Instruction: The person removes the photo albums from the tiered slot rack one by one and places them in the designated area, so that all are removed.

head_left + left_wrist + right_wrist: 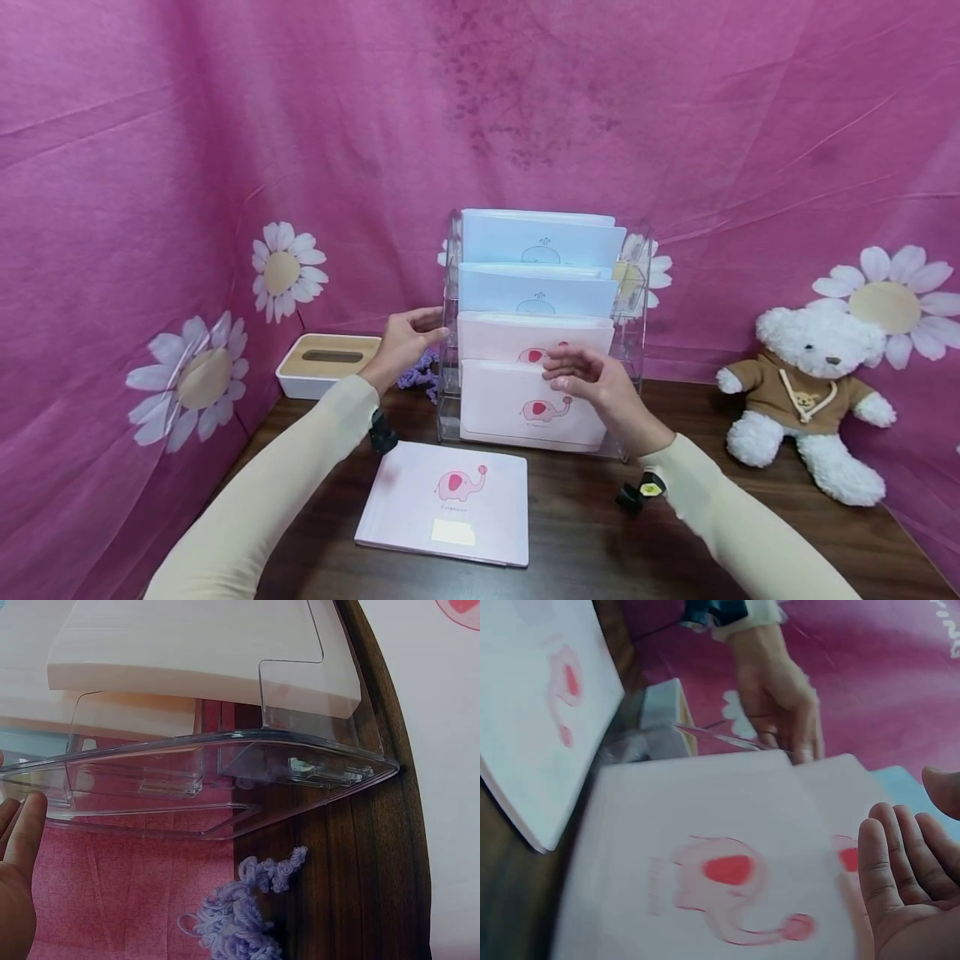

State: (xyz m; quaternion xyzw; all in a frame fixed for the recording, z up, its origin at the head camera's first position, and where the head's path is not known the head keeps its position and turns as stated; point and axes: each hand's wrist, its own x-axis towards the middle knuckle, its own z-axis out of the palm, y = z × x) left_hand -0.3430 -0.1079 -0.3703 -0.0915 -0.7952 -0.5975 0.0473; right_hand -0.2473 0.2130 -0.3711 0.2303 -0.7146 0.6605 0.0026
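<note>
A clear acrylic rack (447,392) holds tiers of booklets. Two blue whale booklets, the rear one (495,240) and one (491,287) before it, stand above two pink elephant booklets, one (487,337) behind the front one (491,408). With fingers extended, my left hand (405,343) is at the rack's left side; its fingertips appear to touch the clear panel (150,769). My right hand (603,390) hovers before the pink booklets, holding nothing, fingers fairly straight in the right wrist view. Another pink elephant booklet (408,500) lies flat on the table in front.
A white tissue box (300,385) with a wooden lid stands at the back left. Purple yarn (423,375) lies beside the rack's left side. On the right sits a white teddy bear (810,387) in a brown hoodie. Pink floral cloth (555,100) hangs behind the dark wooden table (570,533).
</note>
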